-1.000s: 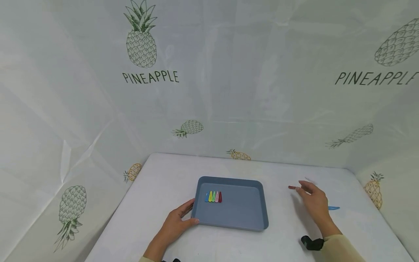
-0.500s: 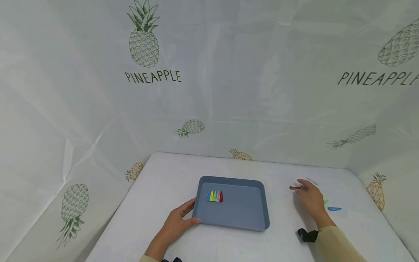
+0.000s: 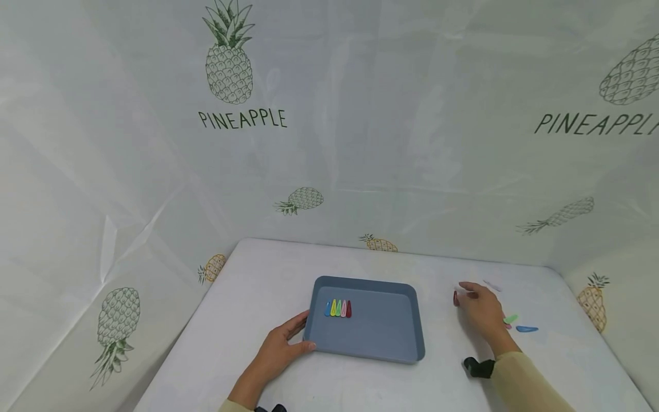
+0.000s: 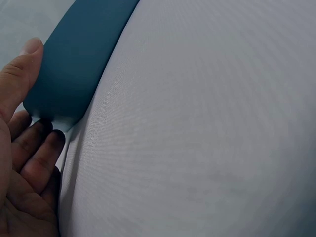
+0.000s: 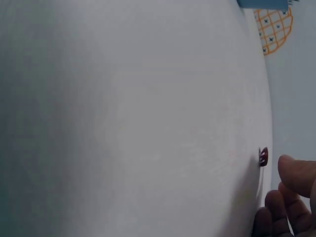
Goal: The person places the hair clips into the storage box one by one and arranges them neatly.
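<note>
My left hand (image 3: 278,350) grips the near left corner of a blue-grey tray (image 3: 386,343). In the left wrist view its thumb (image 4: 19,74) lies at one side of the tray wall (image 4: 81,59), with curled fingers at the bottom edge. Inside the tray, blue, yellow, green, pink and red snap hair clips (image 3: 338,308) stand in a row. Right of the tray, my right hand (image 3: 481,312) hovers beside a dark red hair clip (image 3: 455,298). The right wrist view shows a small gap between that red clip (image 5: 263,156) and the thumb tip; the fingers are loosely bent.
Beyond the right hand lie a pale clip (image 3: 492,285), a green clip (image 3: 511,319) above a partly hidden pink one, and a blue clip (image 3: 527,329). A pineapple-print sheet (image 3: 391,143) rises behind the white table (image 3: 288,263).
The red clip beside my right hand has turned from lying crosswise to pointing away from me. The right hand has shifted left, uncovering the green and pink clips. My left hand stays at the tray.
</note>
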Tool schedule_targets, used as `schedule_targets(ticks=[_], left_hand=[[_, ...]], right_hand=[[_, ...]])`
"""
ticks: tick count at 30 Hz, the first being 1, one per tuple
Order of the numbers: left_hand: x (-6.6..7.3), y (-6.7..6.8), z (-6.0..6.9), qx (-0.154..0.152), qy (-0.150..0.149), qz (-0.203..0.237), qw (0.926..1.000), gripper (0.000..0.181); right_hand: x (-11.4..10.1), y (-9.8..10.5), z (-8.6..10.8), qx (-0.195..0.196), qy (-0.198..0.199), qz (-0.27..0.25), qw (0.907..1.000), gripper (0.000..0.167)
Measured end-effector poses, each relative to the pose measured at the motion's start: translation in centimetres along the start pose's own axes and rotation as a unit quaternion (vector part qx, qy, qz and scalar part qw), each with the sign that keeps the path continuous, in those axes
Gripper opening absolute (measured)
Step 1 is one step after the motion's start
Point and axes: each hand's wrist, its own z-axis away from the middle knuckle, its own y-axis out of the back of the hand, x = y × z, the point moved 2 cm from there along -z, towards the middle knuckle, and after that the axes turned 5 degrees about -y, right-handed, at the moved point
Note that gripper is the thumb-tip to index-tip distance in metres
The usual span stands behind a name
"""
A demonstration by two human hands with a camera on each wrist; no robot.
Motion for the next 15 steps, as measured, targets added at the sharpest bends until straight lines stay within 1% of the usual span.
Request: schedule_targets(ticks=[7, 10, 15], left_hand=[[0.08, -0.01, -0.09, 0.000, -0.001, 0.008, 1.0000, 0.080], [0.12, 0.02, -0.06, 0.000, 0.001, 0.009, 1.0000, 0.080], [0.13, 0.02, 0.03, 0.000, 0.003, 0.006, 1.0000, 0.081]], right_hand=[[0.49, -0.04, -0.20, -0.018, 0.027, 0.030, 0.9990, 0.044], [0.66, -0.28, -0.33, -0.017, 0.036, 0.039, 0.9985, 0.045], [0.94, -0.57, -0.51, -0.010, 0.040, 0.041, 0.9983, 0.047]])
